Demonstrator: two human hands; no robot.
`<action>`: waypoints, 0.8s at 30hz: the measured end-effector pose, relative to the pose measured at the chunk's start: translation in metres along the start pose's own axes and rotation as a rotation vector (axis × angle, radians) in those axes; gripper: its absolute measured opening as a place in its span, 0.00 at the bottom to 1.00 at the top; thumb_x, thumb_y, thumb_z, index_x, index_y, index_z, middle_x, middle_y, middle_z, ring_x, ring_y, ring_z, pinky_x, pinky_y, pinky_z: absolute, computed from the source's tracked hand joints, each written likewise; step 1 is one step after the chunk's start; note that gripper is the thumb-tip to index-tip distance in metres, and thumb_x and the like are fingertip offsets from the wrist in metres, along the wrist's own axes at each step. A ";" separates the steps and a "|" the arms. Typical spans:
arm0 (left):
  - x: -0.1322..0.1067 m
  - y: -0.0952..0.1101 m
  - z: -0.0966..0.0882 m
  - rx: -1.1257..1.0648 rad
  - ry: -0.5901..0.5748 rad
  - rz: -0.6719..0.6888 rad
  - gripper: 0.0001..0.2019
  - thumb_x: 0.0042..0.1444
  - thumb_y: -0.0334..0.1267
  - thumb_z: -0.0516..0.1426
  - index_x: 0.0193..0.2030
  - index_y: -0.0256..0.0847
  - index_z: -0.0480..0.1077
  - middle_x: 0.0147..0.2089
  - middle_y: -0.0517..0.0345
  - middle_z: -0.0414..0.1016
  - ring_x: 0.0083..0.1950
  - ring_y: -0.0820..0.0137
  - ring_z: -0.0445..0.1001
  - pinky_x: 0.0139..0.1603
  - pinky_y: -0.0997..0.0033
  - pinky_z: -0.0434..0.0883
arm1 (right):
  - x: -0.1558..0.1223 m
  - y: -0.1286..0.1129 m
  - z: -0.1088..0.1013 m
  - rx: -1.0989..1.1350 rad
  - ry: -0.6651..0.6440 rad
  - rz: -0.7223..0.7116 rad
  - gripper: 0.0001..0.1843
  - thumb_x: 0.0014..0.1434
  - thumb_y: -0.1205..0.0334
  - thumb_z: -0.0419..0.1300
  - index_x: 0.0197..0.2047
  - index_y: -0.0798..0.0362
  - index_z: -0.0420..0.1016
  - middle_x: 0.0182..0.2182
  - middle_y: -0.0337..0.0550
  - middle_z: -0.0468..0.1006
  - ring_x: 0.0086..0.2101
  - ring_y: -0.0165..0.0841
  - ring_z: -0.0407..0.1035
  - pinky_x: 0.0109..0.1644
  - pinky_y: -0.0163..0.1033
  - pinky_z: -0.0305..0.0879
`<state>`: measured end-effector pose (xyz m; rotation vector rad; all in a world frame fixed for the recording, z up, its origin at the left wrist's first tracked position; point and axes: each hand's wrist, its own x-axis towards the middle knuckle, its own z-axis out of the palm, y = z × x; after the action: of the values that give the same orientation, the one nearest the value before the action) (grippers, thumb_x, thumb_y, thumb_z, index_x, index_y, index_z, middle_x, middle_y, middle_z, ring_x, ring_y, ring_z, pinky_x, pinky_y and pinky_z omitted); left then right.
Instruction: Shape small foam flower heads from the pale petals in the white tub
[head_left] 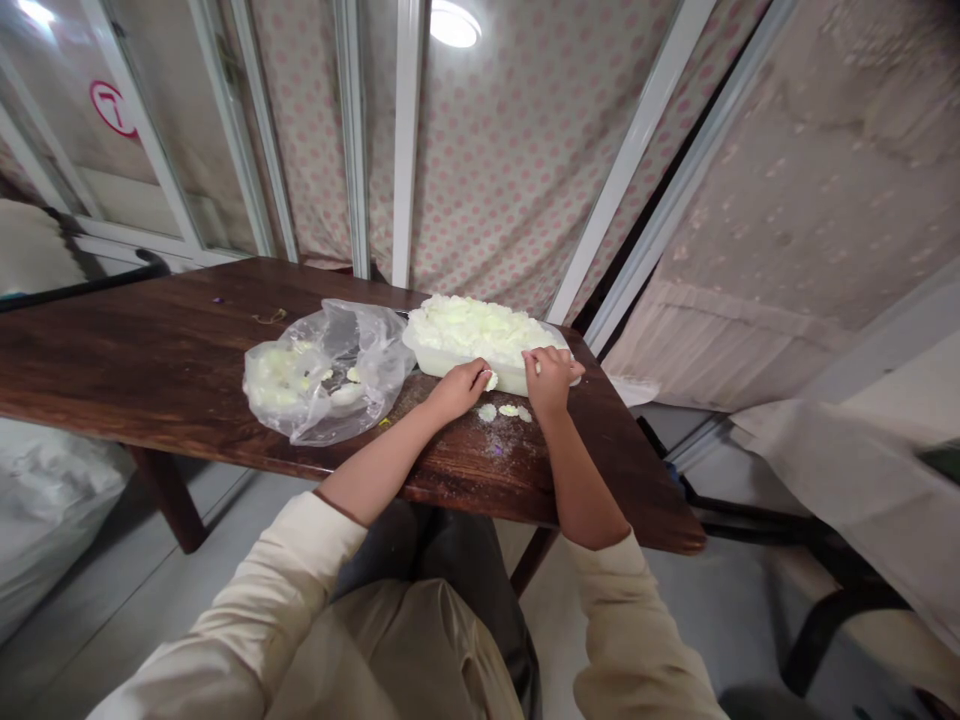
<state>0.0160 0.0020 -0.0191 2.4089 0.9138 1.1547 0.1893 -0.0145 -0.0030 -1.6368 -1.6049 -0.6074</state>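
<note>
My left hand point(459, 388) is closed in a pinch on a small pale scalloped piece point(491, 381), just in front of the tub. My right hand point(551, 376) is at the tub's front right edge with its fingers curled together; what they hold, if anything, I cannot make out. The long whitish tub point(442, 362) is heaped with pale yellow-green, ruffled pieces point(480, 325). On the table below the hands lie a few loose scalloped pieces point(509, 411) among fine white crumbs.
A clear plastic bag point(330, 385) with more pale pieces lies left of the tub on the dark wooden table point(150, 345). A thin tan loop point(270, 317) lies farther back. Behind stand framed panes with dotted curtains point(495, 150). A black chair frame point(817, 620) is at right.
</note>
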 end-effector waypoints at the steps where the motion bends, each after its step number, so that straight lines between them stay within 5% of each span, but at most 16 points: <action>1: 0.000 0.000 0.000 0.011 -0.004 -0.004 0.13 0.60 0.42 0.42 0.34 0.37 0.62 0.28 0.57 0.67 0.30 0.72 0.64 0.33 0.72 0.60 | 0.001 0.003 -0.001 -0.014 0.013 0.041 0.14 0.60 0.55 0.49 0.31 0.53 0.72 0.32 0.42 0.73 0.38 0.35 0.58 0.42 0.42 0.40; 18: 0.000 0.002 -0.001 0.053 -0.053 -0.042 0.16 0.61 0.45 0.39 0.32 0.38 0.61 0.26 0.57 0.65 0.28 0.70 0.63 0.31 0.71 0.57 | 0.009 0.026 0.012 -0.084 -0.109 0.201 0.12 0.58 0.59 0.48 0.34 0.53 0.70 0.36 0.46 0.70 0.41 0.38 0.56 0.41 0.43 0.45; 24: 0.000 0.001 -0.001 0.055 -0.058 -0.041 0.15 0.61 0.43 0.40 0.32 0.38 0.61 0.25 0.58 0.64 0.28 0.71 0.62 0.30 0.72 0.56 | 0.008 0.020 0.004 -0.039 0.011 0.273 0.17 0.54 0.60 0.50 0.48 0.52 0.65 0.44 0.50 0.66 0.45 0.43 0.54 0.46 0.50 0.47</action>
<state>0.0156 0.0009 -0.0176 2.4412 0.9843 1.0520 0.2095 -0.0052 -0.0026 -1.8376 -1.3372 -0.5060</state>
